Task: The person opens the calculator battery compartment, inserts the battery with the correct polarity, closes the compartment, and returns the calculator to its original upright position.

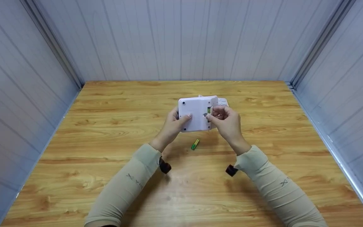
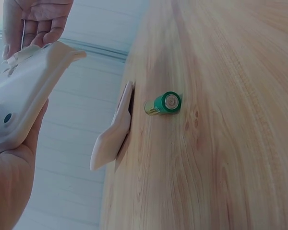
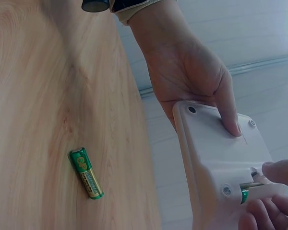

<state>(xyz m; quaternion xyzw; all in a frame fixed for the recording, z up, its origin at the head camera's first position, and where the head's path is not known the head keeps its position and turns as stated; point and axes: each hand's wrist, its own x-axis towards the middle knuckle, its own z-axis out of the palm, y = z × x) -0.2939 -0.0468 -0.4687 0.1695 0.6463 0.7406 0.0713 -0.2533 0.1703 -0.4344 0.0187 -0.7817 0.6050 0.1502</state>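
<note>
My left hand (image 1: pixel 171 125) grips a white calculator (image 1: pixel 194 110) by its left side, thumb across the back, which faces me. Small dark feet mark its corners. Near its right edge is an uncovered battery slot with a green battery (image 3: pixel 245 195) showing inside. With thumb and fingers, my right hand (image 1: pixel 231 123) pinches a small white battery cover (image 3: pixel 266 191) at this slot; the fingers partly hide it. Below the calculator, a loose green and gold battery (image 1: pixel 195 144) lies on the table, also plain in the right wrist view.
Behind the held calculator, a second white device with keys (image 1: pixel 223 101) lies on the wooden table (image 1: pixel 121 132), mostly hidden from the head view. The left wrist view shows its wedge-shaped side. Pale panel walls (image 1: pixel 169 41) enclose the table's back and sides.
</note>
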